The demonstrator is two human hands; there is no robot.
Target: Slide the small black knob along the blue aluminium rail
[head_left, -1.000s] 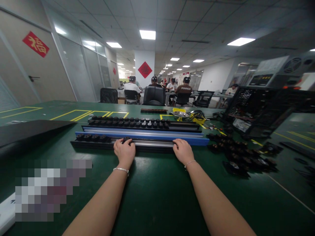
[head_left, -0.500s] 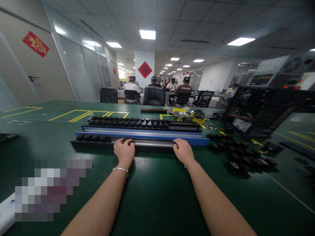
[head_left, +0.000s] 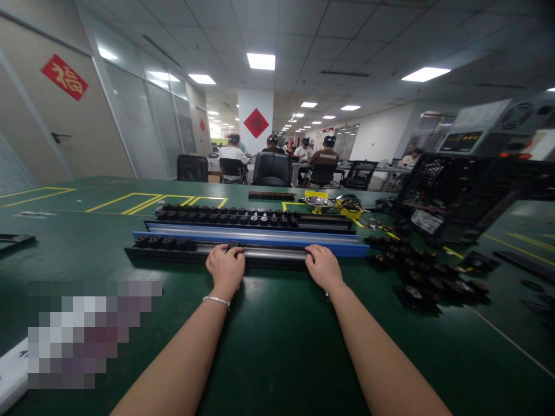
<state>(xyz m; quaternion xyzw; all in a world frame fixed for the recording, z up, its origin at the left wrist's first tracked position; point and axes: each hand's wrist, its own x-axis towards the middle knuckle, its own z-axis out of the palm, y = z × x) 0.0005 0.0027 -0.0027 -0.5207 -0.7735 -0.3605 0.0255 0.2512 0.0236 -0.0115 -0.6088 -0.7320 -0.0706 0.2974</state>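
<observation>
My left hand (head_left: 226,268) is closed round a small black round-topped part (head_left: 234,244), partly covered by the fingers. That part sits in the channel of a long black rail (head_left: 274,263), where a silvery strip shows. Several similar black parts (head_left: 161,242) stand in a row at the rail's left end. Toward the other end, my right hand (head_left: 323,267) grips the same rail, thumb in front and fingers over the top. Directly behind lies a blue rail (head_left: 347,249) with a second blue strip beyond it.
Farther back, another black rail (head_left: 321,222) carries rows of dark and silvery parts. A heap of black parts (head_left: 416,263) lies right, before an open computer case (head_left: 437,199). A metal bowl (head_left: 318,201) and a pixelated item (head_left: 87,335) also rest on the green table (head_left: 277,346).
My left hand has slid a little to the right along the rail, and the small black part has moved with it. My right hand has stayed where it was.
</observation>
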